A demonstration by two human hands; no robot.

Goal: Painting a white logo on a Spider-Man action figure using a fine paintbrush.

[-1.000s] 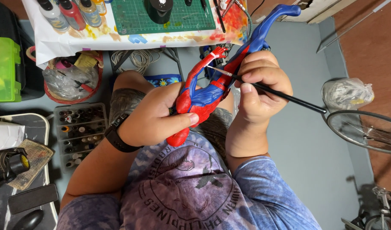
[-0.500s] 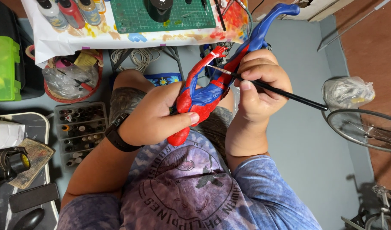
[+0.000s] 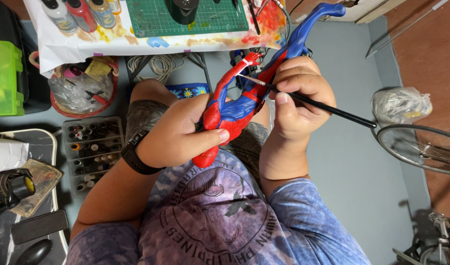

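We grip the red and blue figure (image 3: 244,103) in our left hand (image 3: 178,130), fingers closed around its lower body, holding it above our lap, just below the paint-spattered table (image 3: 87,44). Our right hand (image 3: 298,98) pinches a thin black brush (image 3: 323,104), its tip touching the figure's red arm. A compartmented paint tray (image 3: 90,152) sits on the floor to our left.
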